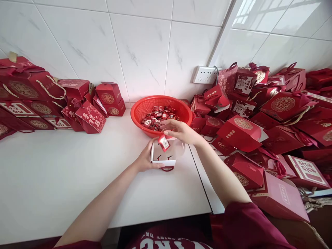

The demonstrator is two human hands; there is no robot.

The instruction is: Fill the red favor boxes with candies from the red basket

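My left hand is closed around the side of a small gift box, with white walls and a dark red cord handle at its near side. The box is open at the top and rests on the white table. My right hand is above the box, its fingers apart and pointing left. Just under its thumb, over the box opening, is a red-wrapped candy, slightly blurred and seemingly in the air. Behind the box stands a red plastic basket holding many similar red-wrapped candies.
Red gift boxes are stacked along the wall on the left. A large pile of red boxes fills the right side. A white power strip is on the tiled wall. The white table has a dark seam to my right.
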